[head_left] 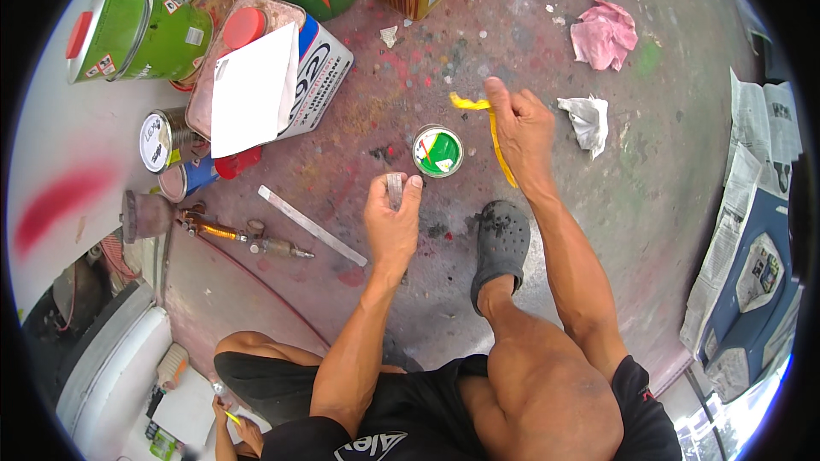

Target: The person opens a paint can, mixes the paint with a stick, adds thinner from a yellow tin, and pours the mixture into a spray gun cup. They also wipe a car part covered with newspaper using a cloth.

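Note:
My left hand [393, 226] is closed, with a short flat grey piece [394, 191], perhaps metal, pinched by the thumb and fingers. Just beyond it on the floor stands a small round tin [437, 152] with green and white showing on top. To the right of that tin, my right hand [523, 132] pinches a twisted yellow strip [502, 158], which looks like peeled tape. One end of the strip curls out to the left and the other hangs beside the wrist. A long flat grey strip [312, 226] lies left of my left hand, not touched.
Paint cans [162, 34] and a large rectangular tin [320, 77] topped with white sheets stand at the left. A spray gun [231, 230] with a hose lies below. Crumpled pink paper [605, 34] and white tissue [588, 124] lie right. Another person's hands [235, 431] show lower left.

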`<action>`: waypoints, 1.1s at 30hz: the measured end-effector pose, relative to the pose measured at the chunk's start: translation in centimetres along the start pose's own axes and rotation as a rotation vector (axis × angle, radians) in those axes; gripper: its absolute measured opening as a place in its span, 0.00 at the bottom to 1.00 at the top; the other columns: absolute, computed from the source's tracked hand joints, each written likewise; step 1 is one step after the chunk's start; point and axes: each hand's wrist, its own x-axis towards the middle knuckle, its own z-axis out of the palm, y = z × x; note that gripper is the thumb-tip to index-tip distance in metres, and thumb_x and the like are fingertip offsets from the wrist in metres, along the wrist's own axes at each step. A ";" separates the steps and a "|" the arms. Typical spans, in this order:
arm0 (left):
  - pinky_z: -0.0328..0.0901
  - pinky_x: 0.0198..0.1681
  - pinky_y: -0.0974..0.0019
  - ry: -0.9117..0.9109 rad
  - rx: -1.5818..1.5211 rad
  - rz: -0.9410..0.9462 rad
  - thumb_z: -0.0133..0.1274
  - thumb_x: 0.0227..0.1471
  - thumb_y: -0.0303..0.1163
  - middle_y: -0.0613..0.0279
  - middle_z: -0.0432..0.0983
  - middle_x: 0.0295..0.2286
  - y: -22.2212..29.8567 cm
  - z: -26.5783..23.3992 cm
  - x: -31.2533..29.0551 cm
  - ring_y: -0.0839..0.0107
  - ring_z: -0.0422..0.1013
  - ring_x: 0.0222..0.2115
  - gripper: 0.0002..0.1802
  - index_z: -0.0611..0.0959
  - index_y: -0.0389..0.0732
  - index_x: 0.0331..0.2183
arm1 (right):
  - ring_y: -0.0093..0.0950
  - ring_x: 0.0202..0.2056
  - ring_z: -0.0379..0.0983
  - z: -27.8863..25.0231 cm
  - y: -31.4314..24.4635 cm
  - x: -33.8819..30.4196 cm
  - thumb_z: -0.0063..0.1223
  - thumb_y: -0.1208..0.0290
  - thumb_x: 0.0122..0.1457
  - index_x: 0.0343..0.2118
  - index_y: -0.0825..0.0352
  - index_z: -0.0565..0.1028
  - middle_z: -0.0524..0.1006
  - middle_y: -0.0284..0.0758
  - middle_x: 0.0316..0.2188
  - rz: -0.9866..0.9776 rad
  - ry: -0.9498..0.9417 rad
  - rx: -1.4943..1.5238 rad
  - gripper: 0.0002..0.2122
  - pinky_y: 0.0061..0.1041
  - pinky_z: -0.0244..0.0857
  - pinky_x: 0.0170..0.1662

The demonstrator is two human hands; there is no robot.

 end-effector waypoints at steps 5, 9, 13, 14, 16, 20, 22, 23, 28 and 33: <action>0.66 0.36 0.72 -0.021 0.001 0.001 0.65 0.67 0.37 0.72 0.77 0.33 -0.4 0.4 -0.1 0.83 0.68 0.32 0.13 0.82 0.37 0.43 | 0.23 0.32 0.72 -0.1 0.5 -0.3 0.65 0.58 0.70 0.44 0.67 0.88 0.74 0.33 0.29 -0.144 0.107 0.164 0.15 0.27 0.66 0.37; 0.67 0.37 0.72 0.010 -0.011 0.071 0.65 0.67 0.36 0.72 0.77 0.33 1.2 1.0 -0.2 0.83 0.68 0.32 0.13 0.83 0.37 0.44 | 0.20 0.34 0.74 0.3 -0.3 -0.5 0.69 0.68 0.67 0.43 0.70 0.87 0.78 0.31 0.34 -0.288 0.148 0.205 0.10 0.24 0.71 0.41; 0.67 0.37 0.72 -0.007 -0.052 0.073 0.65 0.66 0.36 0.70 0.77 0.35 2.7 1.4 0.4 0.82 0.69 0.33 0.14 0.83 0.37 0.46 | 0.25 0.29 0.73 0.8 -2.0 -0.5 0.72 0.74 0.61 0.44 0.69 0.85 0.78 0.30 0.31 -0.238 0.154 0.488 0.10 0.28 0.72 0.37; 0.67 0.37 0.72 -0.011 -0.032 0.081 0.66 0.66 0.36 0.70 0.77 0.36 3.2 1.4 0.5 0.82 0.70 0.33 0.15 0.82 0.37 0.47 | 0.24 0.29 0.73 0.7 -2.4 -0.7 0.72 0.74 0.61 0.45 0.69 0.84 0.79 0.30 0.31 -0.207 0.130 0.505 0.11 0.27 0.72 0.36; 0.67 0.37 0.71 0.034 0.011 0.173 0.64 0.67 0.36 0.69 0.77 0.36 2.9 1.4 0.9 0.81 0.70 0.33 0.16 0.81 0.37 0.49 | 0.23 0.30 0.74 0.2 -2.9 -0.7 0.71 0.74 0.61 0.49 0.69 0.83 0.80 0.31 0.32 -0.120 0.014 0.426 0.14 0.27 0.73 0.36; 0.66 0.33 0.69 0.017 -0.052 0.076 0.54 0.72 0.39 0.67 0.75 0.34 0.9 1.1 1.2 0.79 0.68 0.29 0.17 0.78 0.36 0.53 | 0.24 0.32 0.78 -0.2 -3.2 -0.7 0.65 0.73 0.66 0.58 0.70 0.80 0.84 0.35 0.40 -0.062 -0.115 0.236 0.18 0.27 0.74 0.39; 0.66 0.30 0.68 -0.073 -0.024 -0.034 0.49 0.74 0.39 0.66 0.74 0.32 0.1 0.9 1.1 0.79 0.67 0.26 0.18 0.78 0.35 0.54 | 0.27 0.34 0.81 0.1 -2.1 -0.7 0.63 0.71 0.68 0.61 0.70 0.78 0.85 0.39 0.46 -0.153 -0.092 0.194 0.21 0.29 0.75 0.42; 0.65 0.28 0.68 -0.098 0.059 -0.008 0.46 0.75 0.39 0.66 0.74 0.31 -0.5 0.8 1.2 0.79 0.66 0.24 0.19 0.77 0.35 0.55 | 0.31 0.37 0.82 0.8 -1.4 -0.7 0.62 0.69 0.68 0.63 0.70 0.76 0.85 0.41 0.49 -0.223 -0.101 0.152 0.22 0.31 0.76 0.44; 0.66 0.28 0.67 -0.130 0.074 -0.045 0.44 0.76 0.37 0.66 0.75 0.28 -0.3 1.1 1.1 0.78 0.68 0.24 0.20 0.78 0.35 0.58 | 0.48 0.53 0.81 0.5 -1.7 -2.4 0.66 0.68 0.59 0.65 0.70 0.74 0.79 0.51 0.60 -0.332 -0.332 -0.026 0.30 0.44 0.74 0.57; 0.73 0.39 0.51 -0.114 0.215 0.102 0.44 0.75 0.38 0.50 0.84 0.31 1.1 0.8 1.6 0.56 0.82 0.33 0.21 0.79 0.35 0.59 | 0.46 0.57 0.77 1.0 -1.9 -4.4 0.69 0.71 0.52 0.65 0.68 0.74 0.75 0.43 0.65 -0.491 -0.437 -0.273 0.35 0.45 0.72 0.57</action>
